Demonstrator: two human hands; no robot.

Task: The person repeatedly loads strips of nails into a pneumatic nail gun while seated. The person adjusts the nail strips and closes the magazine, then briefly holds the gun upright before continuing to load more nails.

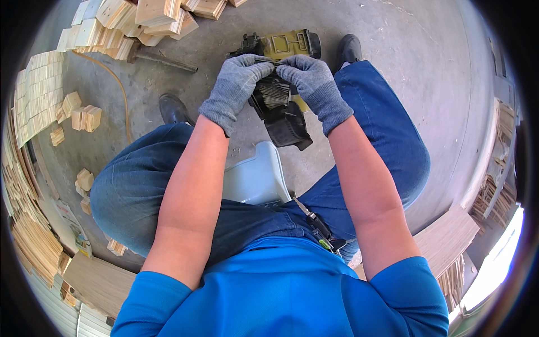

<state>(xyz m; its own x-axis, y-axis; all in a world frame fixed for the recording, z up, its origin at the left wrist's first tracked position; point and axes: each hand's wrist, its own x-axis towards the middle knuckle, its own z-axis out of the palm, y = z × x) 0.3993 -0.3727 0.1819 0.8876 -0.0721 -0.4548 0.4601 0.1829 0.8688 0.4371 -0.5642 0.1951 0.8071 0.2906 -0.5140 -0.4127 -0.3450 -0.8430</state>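
Note:
A yellow and black tool (285,45), which looks like a coil nail gun, lies on the floor between my feet. Its black curved cover (287,124) hangs open toward me, and a bundle of thin metal nails (273,94) shows inside. Over the tool, my left hand (240,77) and my right hand (309,78), both in grey knit gloves, nearly meet. Thumbs and fingers are pinched on a thin dark strip (273,62) stretched between them, apparently a strip of nails; its far part is hidden by the gloves.
I sit on a pale blue plastic stool (255,177). Stacked wood blocks (120,25) stand at the far left, with loose blocks (86,118) nearer. A hammer (163,59) and an orange hose (115,78) lie on the floor. Boards (446,238) are at the right.

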